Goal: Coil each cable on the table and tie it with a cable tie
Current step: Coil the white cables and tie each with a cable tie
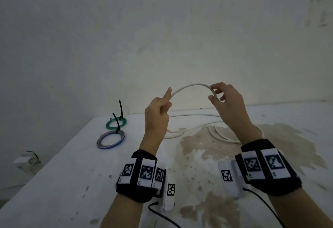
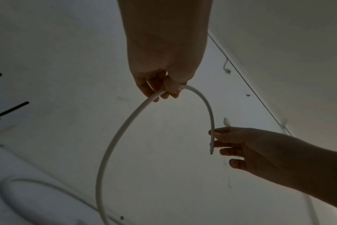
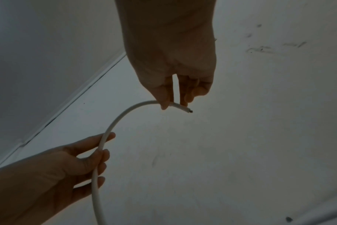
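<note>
A white cable (image 1: 191, 86) arches in the air between both hands, above the table. My left hand (image 1: 160, 105) grips it with curled fingers, index finger pointing up; the cable (image 2: 125, 126) runs down from there toward the table. My right hand (image 1: 223, 96) pinches the cable close to its cut end (image 3: 190, 110) between thumb and forefinger, the other fingers loosely spread. The rest of the white cable (image 1: 216, 134) lies in loose loops on the table behind the hands.
Two coiled cables lie at the table's left: a green one (image 1: 116, 123) and a grey-blue one (image 1: 110, 139), each bound with a black cable tie (image 1: 121, 109). The white table (image 1: 54, 182) has brown stains at centre right. A wall stands behind.
</note>
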